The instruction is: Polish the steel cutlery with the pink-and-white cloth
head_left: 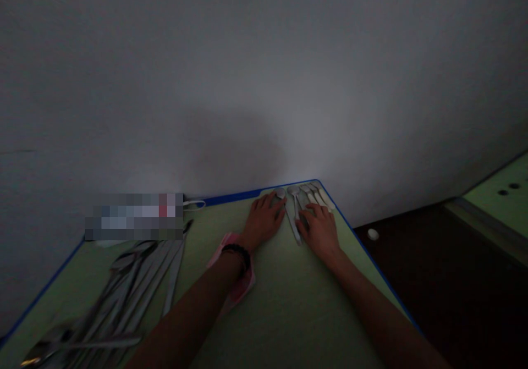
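My left hand (263,220) lies flat on the green table (284,303) near its far right corner, fingers stretched out and fingertips touching a spoon (289,215). My right hand (319,230) rests flat beside it, fingers spread over the handles of a row of spoons (311,194) laid side by side by the wall. A black band sits on my left wrist. Neither hand grips anything.
A pile of several metal spoons and knives (124,292) lies at the table's left. A pink cloth (237,281) lies under my left forearm. A white cable (193,204) runs along the wall. The blue table edge (371,264) drops to a dark floor with a small white object (373,234).
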A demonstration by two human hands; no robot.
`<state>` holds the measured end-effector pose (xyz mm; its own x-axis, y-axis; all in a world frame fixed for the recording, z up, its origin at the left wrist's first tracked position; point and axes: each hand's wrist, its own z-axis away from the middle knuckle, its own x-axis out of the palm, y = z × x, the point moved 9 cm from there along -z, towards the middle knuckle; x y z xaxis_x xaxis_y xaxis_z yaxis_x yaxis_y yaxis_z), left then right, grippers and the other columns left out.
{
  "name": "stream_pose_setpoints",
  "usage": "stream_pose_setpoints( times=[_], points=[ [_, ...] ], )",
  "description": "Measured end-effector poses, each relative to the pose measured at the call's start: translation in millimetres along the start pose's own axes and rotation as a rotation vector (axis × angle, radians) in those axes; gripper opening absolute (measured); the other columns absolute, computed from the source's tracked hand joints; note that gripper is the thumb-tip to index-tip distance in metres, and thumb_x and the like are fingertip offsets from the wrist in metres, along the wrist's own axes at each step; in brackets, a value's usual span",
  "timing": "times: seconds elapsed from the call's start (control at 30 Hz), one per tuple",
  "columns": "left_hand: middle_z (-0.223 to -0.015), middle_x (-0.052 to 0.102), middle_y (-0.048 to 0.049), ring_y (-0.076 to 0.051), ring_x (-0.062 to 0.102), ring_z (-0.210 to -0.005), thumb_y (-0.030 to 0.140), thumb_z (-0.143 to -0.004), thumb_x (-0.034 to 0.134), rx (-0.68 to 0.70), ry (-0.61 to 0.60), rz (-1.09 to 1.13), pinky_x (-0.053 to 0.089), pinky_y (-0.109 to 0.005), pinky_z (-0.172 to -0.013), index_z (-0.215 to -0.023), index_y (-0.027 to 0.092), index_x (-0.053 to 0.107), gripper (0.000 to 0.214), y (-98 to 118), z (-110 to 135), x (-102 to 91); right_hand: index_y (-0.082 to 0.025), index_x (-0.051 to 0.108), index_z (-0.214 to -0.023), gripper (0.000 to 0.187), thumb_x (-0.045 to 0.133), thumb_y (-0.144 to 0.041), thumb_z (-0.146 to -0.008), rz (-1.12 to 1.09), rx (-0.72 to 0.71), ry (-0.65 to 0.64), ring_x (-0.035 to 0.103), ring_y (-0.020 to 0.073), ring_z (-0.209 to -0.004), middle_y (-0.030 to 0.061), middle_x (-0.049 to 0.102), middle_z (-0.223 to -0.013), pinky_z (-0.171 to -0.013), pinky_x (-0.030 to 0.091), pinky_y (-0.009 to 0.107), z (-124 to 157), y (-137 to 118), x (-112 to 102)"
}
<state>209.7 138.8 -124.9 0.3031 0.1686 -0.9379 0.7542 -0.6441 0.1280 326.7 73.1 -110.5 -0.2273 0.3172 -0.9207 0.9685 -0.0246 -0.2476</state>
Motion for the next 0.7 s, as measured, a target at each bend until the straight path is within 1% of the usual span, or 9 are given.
stream_pose_setpoints(
  times=[0.17,0.27,0.37,0.5,0.7],
  points=[
    [-0.141,0.035,-0.0035,-0.024,0.033,-0.125,0.037,-0.093,0.031,0.007,-0.009,-0.002,0.024,-0.044,-0.102,-0.133,0.030,0.036,0.041,0.6,0.0,-0.2,-0.022,0.061,-0.107,0.032,0.041,-0.037,-0.087,0.028,0.002,-0.002,0.040,0.0237,-0.108,0.0085,0.055,-0.113,-0.090,0.027,0.038,-0.8,-0.5,-0.2],
    [-0.141,0.035,-0.0028,-0.024,0.033,-0.125,0.037,-0.093,0.031,0.005,-0.008,-0.003,0.023,-0.043,-0.103,-0.134,0.030,0.034,0.042,0.8,-0.3,-0.6,-0.021,0.061,-0.105,0.033,0.043,-0.040,-0.086,0.048,0.004,-0.007,0.040,0.0243,-0.108,0.0094,0.056,-0.114,-0.090,0.025,0.039,-1.7,-1.4,-0.1],
    [-0.142,0.035,-0.0025,-0.024,0.034,-0.124,0.037,-0.092,0.031,0.006,-0.008,-0.004,0.023,-0.042,-0.103,-0.133,0.028,0.035,0.042,0.9,-0.7,0.1,-0.020,0.061,-0.104,0.033,0.043,-0.041,-0.086,0.055,0.015,-0.006,0.040,0.0246,-0.107,0.0094,0.057,-0.112,-0.089,0.025,0.039,-2.6,-0.7,0.3],
    [-0.142,0.035,-0.0017,-0.024,0.034,-0.124,0.037,-0.092,0.031,0.010,-0.011,-0.004,0.023,-0.043,-0.103,-0.132,0.029,0.037,0.041,1.3,-0.7,1.3,-0.020,0.061,-0.103,0.030,0.042,-0.037,-0.087,0.052,0.027,0.006,0.042,0.0241,-0.104,0.0087,0.059,-0.110,-0.087,0.025,0.038,-3.1,1.7,-0.3],
    [-0.142,0.034,-0.0015,-0.024,0.034,-0.125,0.036,-0.092,0.031,0.002,-0.019,0.003,0.024,-0.043,-0.103,-0.134,0.031,0.034,0.042,1.2,-0.3,0.5,-0.021,0.059,-0.105,0.030,0.037,-0.032,-0.089,0.064,0.035,0.001,0.042,0.0241,-0.104,0.0089,0.059,-0.110,-0.085,0.025,0.038,-3.0,2.4,-1.0]
  ],
)
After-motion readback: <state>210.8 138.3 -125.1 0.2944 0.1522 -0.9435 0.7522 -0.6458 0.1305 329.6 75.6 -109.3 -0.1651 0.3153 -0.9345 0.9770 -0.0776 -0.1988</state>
